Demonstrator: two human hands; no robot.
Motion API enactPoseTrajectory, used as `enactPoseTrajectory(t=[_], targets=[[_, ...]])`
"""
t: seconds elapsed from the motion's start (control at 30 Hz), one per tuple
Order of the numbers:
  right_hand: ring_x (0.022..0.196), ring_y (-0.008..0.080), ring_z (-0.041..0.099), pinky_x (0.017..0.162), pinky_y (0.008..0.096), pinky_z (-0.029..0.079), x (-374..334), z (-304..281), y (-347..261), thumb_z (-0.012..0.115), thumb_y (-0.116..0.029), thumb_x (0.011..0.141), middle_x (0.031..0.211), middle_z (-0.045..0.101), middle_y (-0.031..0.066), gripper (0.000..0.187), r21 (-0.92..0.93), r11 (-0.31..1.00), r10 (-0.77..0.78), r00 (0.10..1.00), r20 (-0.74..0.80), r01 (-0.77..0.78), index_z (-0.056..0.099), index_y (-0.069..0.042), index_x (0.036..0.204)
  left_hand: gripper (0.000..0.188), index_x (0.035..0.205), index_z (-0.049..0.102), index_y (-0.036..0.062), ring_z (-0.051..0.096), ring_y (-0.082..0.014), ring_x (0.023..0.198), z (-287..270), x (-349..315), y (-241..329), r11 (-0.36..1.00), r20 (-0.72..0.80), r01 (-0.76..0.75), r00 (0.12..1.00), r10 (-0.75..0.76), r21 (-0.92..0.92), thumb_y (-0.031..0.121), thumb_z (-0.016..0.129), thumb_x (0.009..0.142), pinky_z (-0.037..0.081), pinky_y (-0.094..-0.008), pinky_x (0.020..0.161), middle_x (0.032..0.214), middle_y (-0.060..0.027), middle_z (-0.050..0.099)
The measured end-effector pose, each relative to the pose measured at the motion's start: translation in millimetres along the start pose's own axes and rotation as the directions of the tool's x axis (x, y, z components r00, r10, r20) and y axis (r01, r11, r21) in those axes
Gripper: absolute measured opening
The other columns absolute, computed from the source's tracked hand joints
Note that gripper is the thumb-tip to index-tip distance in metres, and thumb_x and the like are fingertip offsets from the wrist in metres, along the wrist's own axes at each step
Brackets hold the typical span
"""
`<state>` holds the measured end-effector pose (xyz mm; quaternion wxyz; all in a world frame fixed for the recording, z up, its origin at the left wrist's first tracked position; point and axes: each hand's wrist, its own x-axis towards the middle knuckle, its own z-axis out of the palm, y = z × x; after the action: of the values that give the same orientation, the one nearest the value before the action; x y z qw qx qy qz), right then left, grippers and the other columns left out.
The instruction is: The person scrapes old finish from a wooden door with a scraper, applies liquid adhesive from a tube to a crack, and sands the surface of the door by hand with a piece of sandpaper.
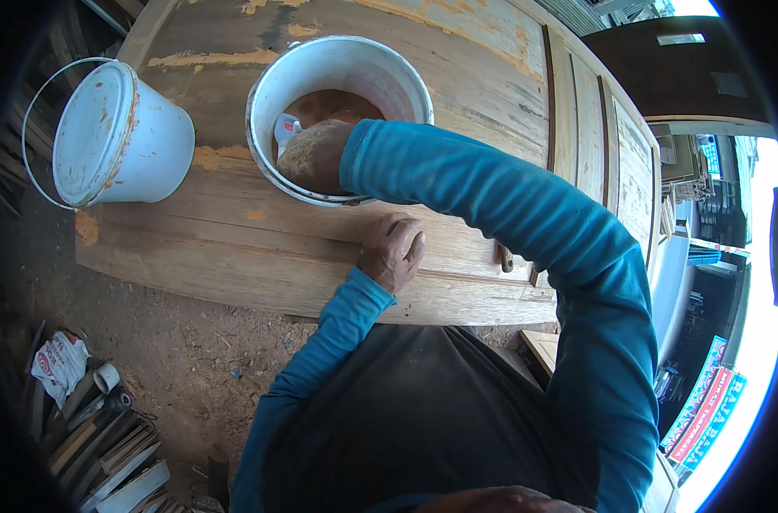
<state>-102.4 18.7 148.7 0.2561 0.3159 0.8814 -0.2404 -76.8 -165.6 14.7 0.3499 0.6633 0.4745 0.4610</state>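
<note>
My right hand [320, 158] reaches down into an open white bucket [256, 115] that has brown material [333, 104] at its bottom. Tan, rough-looking matter [305, 154] covers or lies against this hand, and its fingers are hidden. Close beside it in the bucket shows a small white object [286, 128] with a coloured mark; whether I hold it cannot be made out. My left hand [393, 252] rests closed on the wooden panel [269, 248], just in front of the bucket. Its palm side is hidden, so anything inside it does not show.
A lidded white bucket [158, 141] with a wire handle lies tilted at the panel's left end. Orange-brown patches [214, 60] mark the wood. A small brown piece [505, 256] lies near the front edge. Wood offcuts [115, 453] and a crumpled bag [60, 368] are on the dirt floor, lower left.
</note>
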Motion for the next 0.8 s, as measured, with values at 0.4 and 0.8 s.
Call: enactPoseTrajectory(t=[0.4,0.8], targets=[[0.091,0.0362,0.075,0.081,0.0447,0.06,-51,-23,15,0.064,-0.017,0.096,0.096,0.076,0.0189,0.022,-0.023,0.977,-0.203,0.896,-0.394,0.211,0.078,-0.006,0.109,0.02,0.11,0.07,-0.0002,0.069,-0.039,0.098,2,4,0,0.998,0.033,-0.036,0.999,0.034,0.058,0.006,0.073,0.092,0.057,-0.0478,0.087,0.108,-0.0191,0.07],[0.074,0.0177,0.074,0.071,0.0322,0.061,-288,23,154,0.072,-0.017,0.098,0.081,0.076,0.0099,0.019,0.457,0.878,0.329,0.517,-0.79,0.139,0.078,0.001,0.103,0.017,0.109,0.072,0.0001,0.069,-0.0377,0.099,13,2,3,0.991,-0.009,0.036,0.999,-0.036,0.125,0.004,0.073,0.092,0.058,-0.0453,0.088,0.108,-0.0188,0.07]])
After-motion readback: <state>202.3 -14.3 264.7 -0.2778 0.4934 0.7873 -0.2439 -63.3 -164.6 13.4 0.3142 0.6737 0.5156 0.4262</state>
